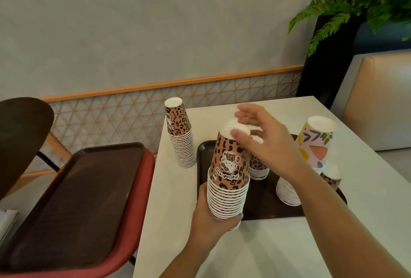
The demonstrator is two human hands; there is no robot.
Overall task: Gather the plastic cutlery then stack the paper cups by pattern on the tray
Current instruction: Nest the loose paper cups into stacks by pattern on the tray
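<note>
Gripping leopard cup stack [228, 180] at base, left hand [209, 217]; right hand [264, 142] spread, fingertips on top.

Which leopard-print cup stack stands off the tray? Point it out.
The tall leopard-print stack at the table's far left corner stands on the bare table, beyond the tray; the others sit on or over the tray.

Take the tray [266, 211] on the table [289, 244] as your landmark: you have three cup stacks on it, one [229, 177] at its left edge, one [258, 164] behind, one [287, 191] right. Another stack [181, 135] stands off its far-left corner.
</note>
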